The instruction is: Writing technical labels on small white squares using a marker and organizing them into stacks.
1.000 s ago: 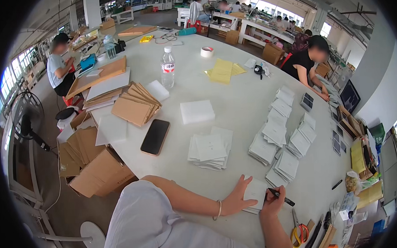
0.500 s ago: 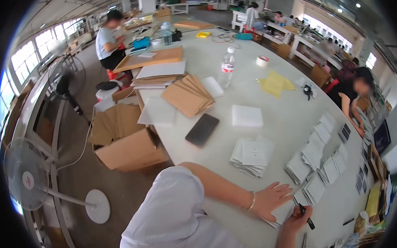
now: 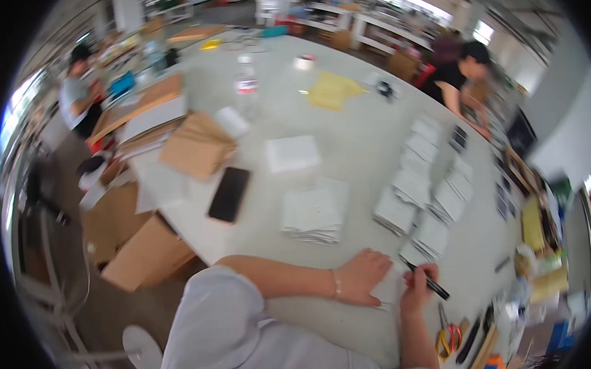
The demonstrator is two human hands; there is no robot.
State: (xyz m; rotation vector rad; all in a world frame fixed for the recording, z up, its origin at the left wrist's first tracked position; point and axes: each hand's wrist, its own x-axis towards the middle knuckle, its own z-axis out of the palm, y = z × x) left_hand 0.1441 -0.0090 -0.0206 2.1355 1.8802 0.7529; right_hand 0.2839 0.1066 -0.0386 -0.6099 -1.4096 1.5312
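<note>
Black on the marker and the phone. White on the paper stacks and the thick block. Brown on the cardboard box; yellow on the thin sheets; yellow and red on the scissor handles.

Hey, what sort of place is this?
Probably a factory or workshop packing area: a large pale worktable holds stacks of flat white pieces, an open cardboard box stands beside it, and a person in black is busy at its far right edge.
</note>
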